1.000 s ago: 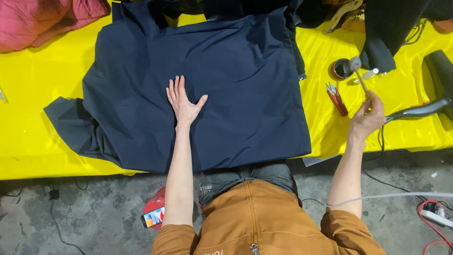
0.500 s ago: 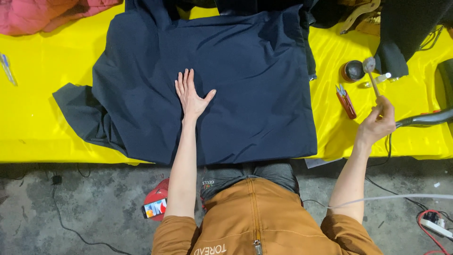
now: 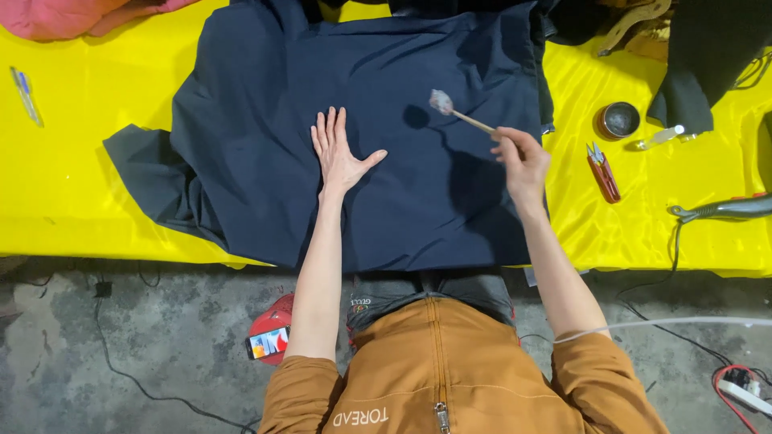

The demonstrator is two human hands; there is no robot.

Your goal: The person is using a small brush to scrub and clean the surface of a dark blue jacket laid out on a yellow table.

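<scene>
Left hand: the left hand lies flat on the dark navy garment, fingers spread a little and thumb out toward 3 o'clock, pressing the cloth down just left of centre; it has stayed there.
Right hand: the right hand pinches the wooden handle of a small brush, thumb and fingers closed on the lower end.
What has changed: a moment ago this hand was out at 3 o'clock over the bare yellow cover, beside the small round tin; it has since swung in over the garment.
Brush: its pale, wet-looking head points toward 10 o'clock and hangs above the cloth, casting a shadow just left of it; I cannot tell whether it touches.
Meaning: judging by this, the brush looks freshly loaded and ready to meet the fabric the flat hand holds taut.
Garment: spread across the yellow tabletop, one sleeve trailing out at 9 o'clock.
Nearby: red snips lie at 3 o'clock of the right hand, a clear little bottle beyond the tin, and a grey-handled tool near the right edge.
</scene>
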